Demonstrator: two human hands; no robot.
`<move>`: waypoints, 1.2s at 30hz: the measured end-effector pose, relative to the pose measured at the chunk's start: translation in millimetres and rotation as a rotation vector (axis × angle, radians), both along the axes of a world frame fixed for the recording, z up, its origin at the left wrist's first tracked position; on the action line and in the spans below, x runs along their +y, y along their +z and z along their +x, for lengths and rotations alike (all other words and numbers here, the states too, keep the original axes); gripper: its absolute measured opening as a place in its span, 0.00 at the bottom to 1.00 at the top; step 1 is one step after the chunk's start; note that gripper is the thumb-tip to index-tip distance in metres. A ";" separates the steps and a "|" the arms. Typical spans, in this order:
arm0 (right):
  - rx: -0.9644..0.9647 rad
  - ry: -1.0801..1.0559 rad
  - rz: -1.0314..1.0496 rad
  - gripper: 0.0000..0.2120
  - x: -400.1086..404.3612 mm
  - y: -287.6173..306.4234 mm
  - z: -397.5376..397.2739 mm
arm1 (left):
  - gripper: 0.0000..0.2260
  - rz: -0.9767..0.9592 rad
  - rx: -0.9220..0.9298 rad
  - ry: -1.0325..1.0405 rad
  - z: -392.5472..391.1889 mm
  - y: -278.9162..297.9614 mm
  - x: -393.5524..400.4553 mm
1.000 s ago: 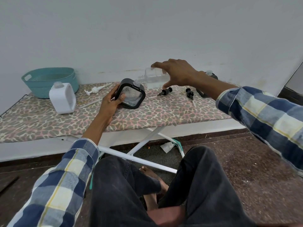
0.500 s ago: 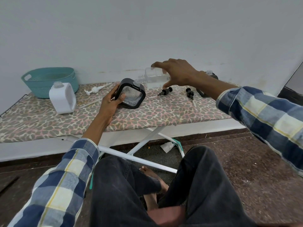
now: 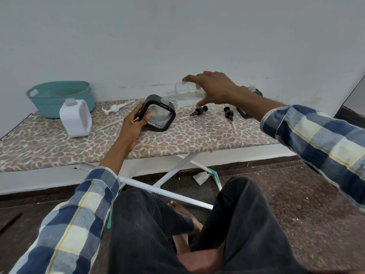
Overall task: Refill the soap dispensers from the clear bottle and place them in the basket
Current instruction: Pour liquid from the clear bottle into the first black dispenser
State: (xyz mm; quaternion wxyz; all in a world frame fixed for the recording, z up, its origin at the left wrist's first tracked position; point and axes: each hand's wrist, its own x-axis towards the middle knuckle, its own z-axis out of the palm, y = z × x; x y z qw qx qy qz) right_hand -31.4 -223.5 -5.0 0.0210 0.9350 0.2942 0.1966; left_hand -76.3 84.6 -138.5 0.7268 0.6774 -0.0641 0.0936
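Teal basket [image 3: 59,97] sits at the far left of the ironing board [image 3: 177,139], against the wall; nothing visible inside from this angle, so no dispenser judged placed yet.

White dispenser [image 3: 76,117] stands upright just in front of the basket, neck open, pump off; its white pump [image 3: 112,109] lies flat on the cover to its right, well clear of the pouring spot.

Left hand [image 3: 134,123] grips the black-framed dispenser [image 3: 158,113]; thumb pressed on the clear front face, fingers curled round the left edge and back; body tilted with its base on the board, presumably to bring the open neck up under the spout and steady it.

Clear bottle [image 3: 187,93] held nearly on its side above the board, spout pointing left and down into the dispenser neck; a little liquid pools along its lower side; whether liquid is flowing cannot be told; judgement: fill step in hand, low level needs the steep tilt.

Right hand [image 3: 213,88] holds the bottle from above; fingers spread over the top and far end, thumb under the near side.

Two black pumps [image 3: 200,111] and [image 3: 228,113] lie beneath the right forearm; near enough to be knocked when the bottle comes down.

Dark dispenser [image 3: 254,93] stands behind the right wrist, neck open, mostly hidden; the reach to the basket must cross the white dispenser.
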 end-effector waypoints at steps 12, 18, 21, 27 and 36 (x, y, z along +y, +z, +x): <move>0.009 -0.002 0.005 0.45 -0.9 -1.7 2.3 | 0.26 -0.005 -0.001 0.007 -4.0 3.2 -2.3; 0.006 0.002 0.001 0.45 -0.8 -2.4 3.9 | 0.26 -0.010 0.004 0.010 -4.6 3.8 -2.2; 0.011 -0.003 0.004 0.45 -0.8 -2.7 3.4 | 0.26 -0.009 0.004 0.012 -5.4 4.4 -2.8; 0.061 -0.009 0.060 0.45 -0.1 -14.7 0.3 | 0.26 -0.011 0.002 0.025 -5.9 3.9 -2.1; 0.113 -0.027 0.259 0.43 4.6 -44.7 -2.0 | 0.26 -0.035 0.037 0.088 -4.5 2.6 -1.1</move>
